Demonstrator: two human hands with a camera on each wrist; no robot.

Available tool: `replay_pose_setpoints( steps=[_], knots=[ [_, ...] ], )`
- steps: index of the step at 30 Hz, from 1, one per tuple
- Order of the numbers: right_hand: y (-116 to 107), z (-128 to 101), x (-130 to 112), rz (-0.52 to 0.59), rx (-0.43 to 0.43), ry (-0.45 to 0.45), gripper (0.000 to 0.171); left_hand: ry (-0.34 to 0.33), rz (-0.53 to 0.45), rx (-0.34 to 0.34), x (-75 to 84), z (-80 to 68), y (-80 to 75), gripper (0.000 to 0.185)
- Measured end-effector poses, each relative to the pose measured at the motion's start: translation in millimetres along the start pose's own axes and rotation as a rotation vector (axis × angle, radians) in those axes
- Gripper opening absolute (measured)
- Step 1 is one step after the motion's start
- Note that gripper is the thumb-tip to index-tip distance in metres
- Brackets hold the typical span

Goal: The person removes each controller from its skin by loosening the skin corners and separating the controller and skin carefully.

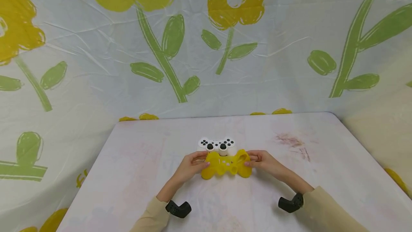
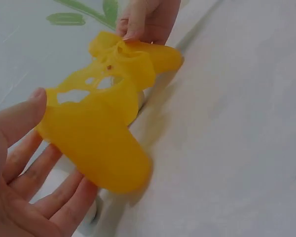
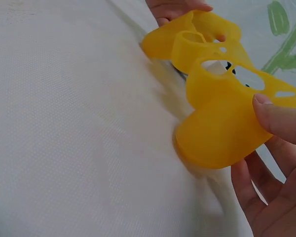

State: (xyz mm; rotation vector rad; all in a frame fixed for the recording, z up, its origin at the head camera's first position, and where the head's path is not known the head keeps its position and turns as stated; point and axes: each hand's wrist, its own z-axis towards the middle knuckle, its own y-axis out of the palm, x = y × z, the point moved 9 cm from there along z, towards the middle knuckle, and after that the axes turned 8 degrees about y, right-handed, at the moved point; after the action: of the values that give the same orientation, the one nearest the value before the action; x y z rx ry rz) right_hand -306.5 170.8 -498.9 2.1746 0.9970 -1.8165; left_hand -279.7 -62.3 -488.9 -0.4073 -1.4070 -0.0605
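Bright yellow silicone controller cover (image 1: 226, 164), white game controller (image 1: 217, 143) with black buttons and sticks, pale pinkish-white bench (image 1: 145, 160) with faint reddish smudges, white backdrop cloth (image 1: 96, 63) printed with yellow flowers and green stems, beige sleeves (image 1: 325, 203)

Both beige-sleeved forearms reach forward and converge, the left hand (image 1: 190, 165) and right hand (image 1: 265, 161) facing each other, each pinching with thumb over loosely curled fingers, palms turned inward.

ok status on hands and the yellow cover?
Left hand and right hand each grip one end of the yellow silicone cover. Cover off the white controller, which sits just behind it. Nothing in the way.
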Motion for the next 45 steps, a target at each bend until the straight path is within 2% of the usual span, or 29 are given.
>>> replay_pose_setpoints(
  steps=[5, 11, 15, 19, 22, 25, 27, 34, 38, 41, 45],
  knots=[
    [-3.4, -1.3, 3.0, 0.009, 0.042, 0.024, 0.05, 0.037, 0.01, 0.097, 0.1, 1.0, -1.2, 0.043],
    [-9.1, -4.2, 8.3, 0.035, 0.106, 0.063, 0.048, 0.124, 0.14, 0.22, 7.8, 0.9, -2.7, 0.035],
    [-8.1, -4.8, 6.4, 0.051, 0.116, 0.065, 0.045, 0.086, 0.172, 0.335, 7.1, -0.5, -7.9, 0.032],
    [-6.6, -3.9, 0.4, 0.045, 0.131, 0.056, 0.045, 0.017, 0.121, 0.4, 3.2, 0.9, -11.6, 0.035],
    [-9.4, -4.1, -1.2, 0.046, 0.162, 0.066, 0.045, -0.056, 0.087, 0.362, -2.3, 3.8, -8.4, 0.039],
    [-14.0, -5.0, -0.4, 0.054, 0.174, 0.068, 0.042, -0.123, 0.024, 0.277, -7.7, 6.0, -1.4, 0.043],
    [-17.2, -5.5, 1.6, 0.064, 0.169, 0.066, 0.041, -0.139, -0.026, 0.213, -8.2, 6.9, 4.4, 0.046],
    [-33.4, -15.5, 10.0, 0.068, 0.181, 0.085, 0.045, -0.069, -0.124, 0.06, 2.1, 10.1, 26.5, 0.052],
    [-47.2, -20.8, 10.6, 0.055, 0.163, 0.067, 0.044, -0.033, -0.155, 0.066, 9.1, 17.8, 40.9, 0.047],
    [-56.9, -24.8, 12.4, 0.056, 0.172, 0.068, 0.045, -0.021, -0.12, 0.124, 14.0, 23.8, 48.8, 0.044],
    [-72.9, -30.5, 23.2, 0.057, 0.239, 0.122, 0.053, -0.023, -0.072, 0.218, 17.3, 32.2, 59.3, 0.04]
  ],
)
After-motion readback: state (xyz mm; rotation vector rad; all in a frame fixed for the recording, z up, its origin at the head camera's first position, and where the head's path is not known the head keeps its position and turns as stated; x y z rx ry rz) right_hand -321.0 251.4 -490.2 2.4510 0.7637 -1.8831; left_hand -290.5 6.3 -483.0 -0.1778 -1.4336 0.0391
